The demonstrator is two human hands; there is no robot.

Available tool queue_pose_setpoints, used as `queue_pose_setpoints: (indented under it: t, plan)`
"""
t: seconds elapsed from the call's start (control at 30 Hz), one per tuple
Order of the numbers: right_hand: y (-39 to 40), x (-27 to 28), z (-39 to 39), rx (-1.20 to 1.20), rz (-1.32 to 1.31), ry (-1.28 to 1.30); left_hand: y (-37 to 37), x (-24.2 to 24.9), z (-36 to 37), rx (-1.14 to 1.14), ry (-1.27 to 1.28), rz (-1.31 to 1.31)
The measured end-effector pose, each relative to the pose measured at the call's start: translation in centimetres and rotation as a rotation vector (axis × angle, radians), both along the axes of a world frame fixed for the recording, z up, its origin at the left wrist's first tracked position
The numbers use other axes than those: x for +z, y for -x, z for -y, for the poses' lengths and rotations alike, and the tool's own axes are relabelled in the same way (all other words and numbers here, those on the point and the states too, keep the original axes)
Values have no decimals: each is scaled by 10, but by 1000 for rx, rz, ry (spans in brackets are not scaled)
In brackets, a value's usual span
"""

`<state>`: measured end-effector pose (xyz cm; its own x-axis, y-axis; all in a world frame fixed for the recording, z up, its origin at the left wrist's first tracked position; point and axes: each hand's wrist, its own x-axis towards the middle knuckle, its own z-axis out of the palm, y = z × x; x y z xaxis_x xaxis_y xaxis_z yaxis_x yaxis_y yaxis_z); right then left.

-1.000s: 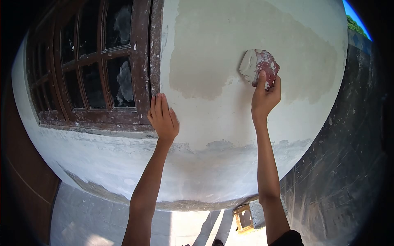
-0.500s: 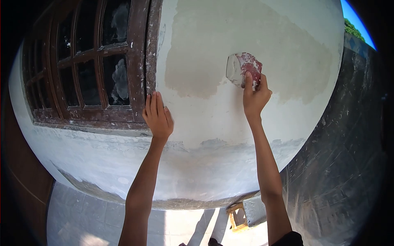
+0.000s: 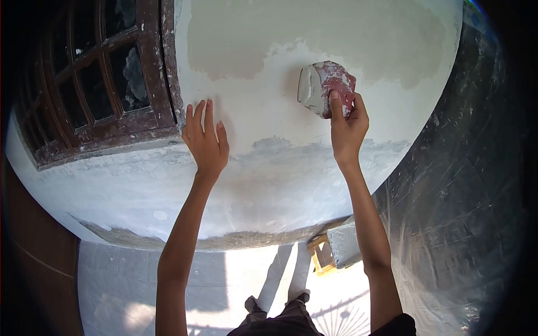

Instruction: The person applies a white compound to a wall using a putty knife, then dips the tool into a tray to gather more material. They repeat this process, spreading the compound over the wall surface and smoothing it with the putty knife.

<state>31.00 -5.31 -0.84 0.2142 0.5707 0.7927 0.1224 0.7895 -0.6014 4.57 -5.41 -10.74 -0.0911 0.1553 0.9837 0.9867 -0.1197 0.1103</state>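
Whitish plaster covers the wall (image 3: pixel 269 196). Before it, the right hand (image 3: pixel 348 126) is closed around a red tool (image 3: pixel 336 84), thumb on its near face, pale paste caked on the tool's left part; whether it touches the wall I cannot tell. To the left, the left hand (image 3: pixel 206 143) is empty, fingers spread, near the window (image 3: pixel 106 78)'s lower right corner. Farther up lies a darker patch (image 3: pixel 319 33); below, a wooden stand (image 3: pixel 321 256) sits on the floor (image 3: pixel 129 269).

window (image 3: pixel 96 89): brown-framed, paint-flecked | wall (image 3: pixel 258 112): pale, patchy | floor (image 3: pixel 112 274): grey tiles, partly sunlit
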Motion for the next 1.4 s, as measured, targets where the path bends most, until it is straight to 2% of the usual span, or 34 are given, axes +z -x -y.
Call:
queue_pose_setpoints:
  t: [0.13, 0.43, 0.63, 0.73, 0.9, 1.03, 1.27, 1.37, 1.4]
  plan:
    - [-43, -34, 18, 54, -44, 134, -41, -34, 15, -214, 89, 31]
    - [-191, -108, 47, -204, -53, 317, -177, -109, 17, -479, 355, 62]
    - [-312, -169, 47, -291, -26, 439, -278, -167, 14, -492, 522, 43]
    - [-370, -208, 39, -324, 72, 504, -331, -209, 17, -480, 631, 72]
    - [-458, -292, 22, -369, 195, 694, -415, -286, 30, -467, 843, 133]
    - [-497, -362, 27, -415, 339, 896, -470, -345, 57, -483, 990, 234]
    - [-545, -512, 32, -443, 544, 1044, -513, -443, 85, -525, 1215, 292]
    - [-554, -566, 35, -444, 575, 976, -528, -483, 92, -527, 1305, 329]
    - [-553, -575, 35, -492, 720, 887, -532, -497, 95, -523, 1319, 339]
